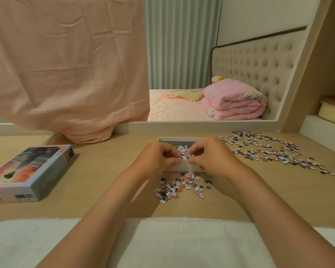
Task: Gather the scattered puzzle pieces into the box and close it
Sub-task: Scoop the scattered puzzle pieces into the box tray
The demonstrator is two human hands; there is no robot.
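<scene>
Here, a person's two hands meet over the near wall of an open white box [184, 168] at the middle of the counter [104, 161]. The right hand [211, 157] has its grip clamped on a few puzzle pieces [190, 156], pinched between thumb and fingertips just above the box's near wall. The left hand [157, 159] is curled close beside it, its fingertips almost meeting the right's; whether its grip holds anything cannot be told. More pieces lie inside the box, toward its far wall. A small pile [180, 185] of pieces sits on the counter just in front of the box, between the forearms. A wide scatter [275, 151] of pieces spreads toward the counter's far right corner. The printed lid [31, 171] lies flat near the left edge, well apart from the box. A pink cloth [66, 64] hangs down to the counter's back edge at left, and a white towel [182, 238] covers the near edge.
</scene>
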